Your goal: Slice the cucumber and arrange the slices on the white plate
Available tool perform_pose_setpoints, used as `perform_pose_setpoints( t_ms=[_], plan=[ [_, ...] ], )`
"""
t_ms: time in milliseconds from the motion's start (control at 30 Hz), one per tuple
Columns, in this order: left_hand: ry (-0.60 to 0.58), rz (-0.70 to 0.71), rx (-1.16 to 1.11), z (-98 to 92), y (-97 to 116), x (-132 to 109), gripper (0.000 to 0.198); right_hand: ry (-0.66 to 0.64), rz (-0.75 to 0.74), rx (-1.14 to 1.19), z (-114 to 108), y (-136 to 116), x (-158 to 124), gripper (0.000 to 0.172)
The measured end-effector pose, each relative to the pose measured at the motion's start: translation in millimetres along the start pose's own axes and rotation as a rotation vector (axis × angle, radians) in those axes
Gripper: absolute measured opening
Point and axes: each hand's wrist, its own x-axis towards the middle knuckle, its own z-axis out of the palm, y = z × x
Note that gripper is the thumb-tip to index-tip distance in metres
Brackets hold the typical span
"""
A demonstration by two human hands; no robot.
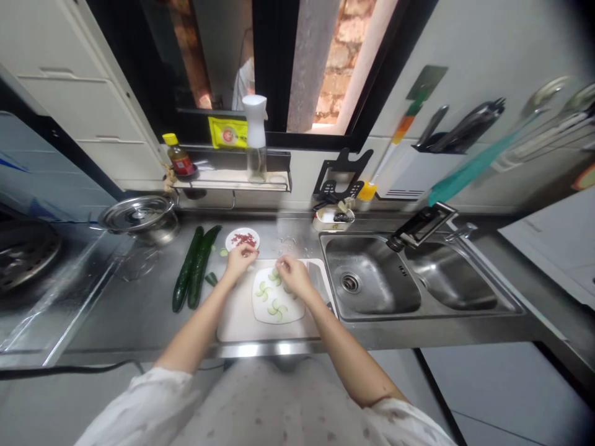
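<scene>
My left hand (240, 259) is closed in a pinch at the near edge of a small white dish (229, 242) that holds small red pieces (243, 238). A speck of red shows at its fingertips. My right hand (295, 275) hangs over the upper right of a white plate (264, 317), fingers pinched together; what they hold, if anything, is too small to make out. Thin cucumber slices (277, 310) lie on the plate in pinwheel shapes, some partly hidden by the right hand. Under the plate is a pale cutting board (232, 322).
Two whole cucumbers (199, 266) lie left of the board, with a cut cucumber end (211, 279) nearby. A knife (318, 279) rests on the board's right side. Further right is a double sink (372, 310); a lidded steel pot (144, 220) stands at the back left.
</scene>
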Motion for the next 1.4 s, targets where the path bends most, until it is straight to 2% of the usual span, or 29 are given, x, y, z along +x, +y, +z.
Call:
perform_pose_setpoints(
  t_ms=[233, 400, 600, 833, 1133, 1400],
  plan=[
    [-0.13, 0.276, 0.254, 5.9, 25, -16, 0.013, -0.081, -0.156, -0.175, -9, -12, 26, 0.016],
    [-0.176, 0.337, 0.408, 5.5, 36, -20, 0.012, -0.129, -0.187, -0.273, -8, -12, 28, 0.017],
    [-0.234, 0.33, 0.509, 5.6, 43, -24, 0.016, -0.158, -0.211, -0.299, -7, -9, 28, 0.017],
    [-0.244, 0.332, 0.533, 6.9, 43, -29, 0.018, -0.168, -0.198, -0.312, -1, -2, 26, 0.019],
    [-0.235, 0.221, 0.542, 11.6, 22, -36, 0.016, -0.147, -0.109, -0.344, 6, 29, 18, 0.017],
    [-0.256, 0.172, 0.559, 33.7, 7, -40, 0.014, -0.195, -0.084, -0.421, 16, 41, 14, 0.02]
  ],
)
